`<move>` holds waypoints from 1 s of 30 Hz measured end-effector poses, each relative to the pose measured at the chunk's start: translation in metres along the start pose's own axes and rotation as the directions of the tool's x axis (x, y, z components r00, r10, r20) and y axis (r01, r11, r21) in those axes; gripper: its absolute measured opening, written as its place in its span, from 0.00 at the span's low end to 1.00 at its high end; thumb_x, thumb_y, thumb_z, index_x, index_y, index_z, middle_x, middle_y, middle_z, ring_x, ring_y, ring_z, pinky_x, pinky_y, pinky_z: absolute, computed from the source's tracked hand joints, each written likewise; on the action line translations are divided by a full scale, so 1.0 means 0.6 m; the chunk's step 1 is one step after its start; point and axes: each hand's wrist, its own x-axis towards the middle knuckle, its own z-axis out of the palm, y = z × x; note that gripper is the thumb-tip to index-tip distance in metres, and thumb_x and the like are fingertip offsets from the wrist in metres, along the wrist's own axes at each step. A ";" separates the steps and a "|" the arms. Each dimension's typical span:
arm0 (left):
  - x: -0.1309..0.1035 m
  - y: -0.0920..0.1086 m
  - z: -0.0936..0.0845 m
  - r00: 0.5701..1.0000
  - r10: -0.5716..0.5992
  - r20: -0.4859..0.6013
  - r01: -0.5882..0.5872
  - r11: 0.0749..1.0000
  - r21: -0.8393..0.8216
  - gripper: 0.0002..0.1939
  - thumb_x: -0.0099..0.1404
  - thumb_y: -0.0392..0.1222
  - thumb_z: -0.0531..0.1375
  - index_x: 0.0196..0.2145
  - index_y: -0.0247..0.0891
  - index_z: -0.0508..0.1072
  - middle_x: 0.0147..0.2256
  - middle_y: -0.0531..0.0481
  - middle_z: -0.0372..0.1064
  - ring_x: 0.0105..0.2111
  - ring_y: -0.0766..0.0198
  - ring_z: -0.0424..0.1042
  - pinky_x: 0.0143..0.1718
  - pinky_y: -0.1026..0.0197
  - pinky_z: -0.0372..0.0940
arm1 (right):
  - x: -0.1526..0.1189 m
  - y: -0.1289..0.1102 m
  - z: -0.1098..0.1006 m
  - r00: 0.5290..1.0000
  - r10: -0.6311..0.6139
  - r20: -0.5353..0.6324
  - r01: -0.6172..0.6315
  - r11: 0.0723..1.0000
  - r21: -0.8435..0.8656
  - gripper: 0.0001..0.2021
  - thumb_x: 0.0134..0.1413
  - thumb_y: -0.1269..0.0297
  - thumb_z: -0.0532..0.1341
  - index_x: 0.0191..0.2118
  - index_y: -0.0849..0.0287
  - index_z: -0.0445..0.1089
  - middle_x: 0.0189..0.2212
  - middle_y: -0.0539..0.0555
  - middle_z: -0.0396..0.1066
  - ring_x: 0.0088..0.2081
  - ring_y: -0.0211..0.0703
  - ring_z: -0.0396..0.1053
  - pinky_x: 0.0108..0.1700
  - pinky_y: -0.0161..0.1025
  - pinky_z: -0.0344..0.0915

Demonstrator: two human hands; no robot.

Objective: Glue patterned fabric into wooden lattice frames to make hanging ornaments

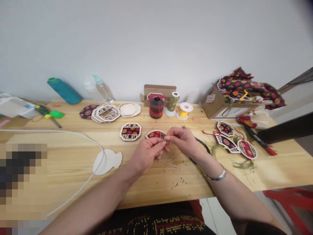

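Above the middle of the table, my left hand (pixel 148 152) and my right hand (pixel 183 141) meet at the fingertips. Both are closed in a pinch. Whatever lies between the fingers is too small to make out. Just behind them lies a fan-shaped wooden ornament (pixel 154 134) with patterned red fabric, partly covered by my fingers. To its left is a rounded lattice ornament (pixel 130 131) backed with black floral fabric. Black-handled scissors (pixel 206 146), as far as they show, lie under my right forearm.
Spools of red cord (pixel 156 108), olive thread (pixel 172 103) and yellow cord (pixel 184 111) stand behind. Lattice frames (pixel 107 113) are stacked left of them. Finished-looking ornaments (pixel 226 143) lie right, near a cardboard box (pixel 215 102). A white cable (pixel 80 134) crosses a pale cutout (pixel 110 161).
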 end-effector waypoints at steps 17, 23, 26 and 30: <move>0.002 -0.002 -0.002 1.000 0.011 -0.026 -0.011 1.000 -0.007 0.13 0.55 0.48 0.65 0.28 0.33 0.75 0.23 0.51 0.69 0.16 0.77 0.52 0.19 0.68 0.48 | 0.009 0.010 -0.013 0.989 0.130 0.069 -0.143 0.961 0.237 0.10 0.40 0.60 0.71 0.29 0.60 0.78 0.23 0.49 0.74 0.27 0.34 0.67 0.36 0.36 0.62; 0.000 0.002 0.002 1.000 -0.022 -0.017 0.022 1.000 0.000 0.13 0.53 0.47 0.66 0.26 0.32 0.75 0.22 0.51 0.69 0.16 0.78 0.52 0.18 0.69 0.46 | 0.005 0.008 -0.007 0.992 0.113 0.060 -0.123 0.970 0.211 0.09 0.41 0.61 0.71 0.25 0.61 0.74 0.20 0.48 0.72 0.25 0.35 0.67 0.34 0.36 0.62; -0.001 0.002 0.003 1.000 -0.027 -0.013 0.027 0.999 -0.027 0.13 0.53 0.47 0.67 0.27 0.32 0.75 0.22 0.51 0.69 0.16 0.78 0.52 0.18 0.69 0.46 | 0.003 0.008 -0.008 0.996 0.072 0.052 -0.080 0.982 0.171 0.09 0.43 0.61 0.70 0.26 0.61 0.73 0.20 0.47 0.71 0.25 0.34 0.67 0.33 0.35 0.62; 0.000 -0.002 0.001 0.999 -0.040 0.004 0.040 0.991 -0.129 0.15 0.52 0.48 0.68 0.29 0.32 0.75 0.22 0.53 0.67 0.16 0.79 0.52 0.18 0.70 0.46 | 0.003 0.009 -0.010 0.998 0.043 0.046 -0.048 0.991 0.123 0.10 0.45 0.60 0.69 0.26 0.61 0.72 0.21 0.48 0.72 0.26 0.35 0.68 0.34 0.35 0.63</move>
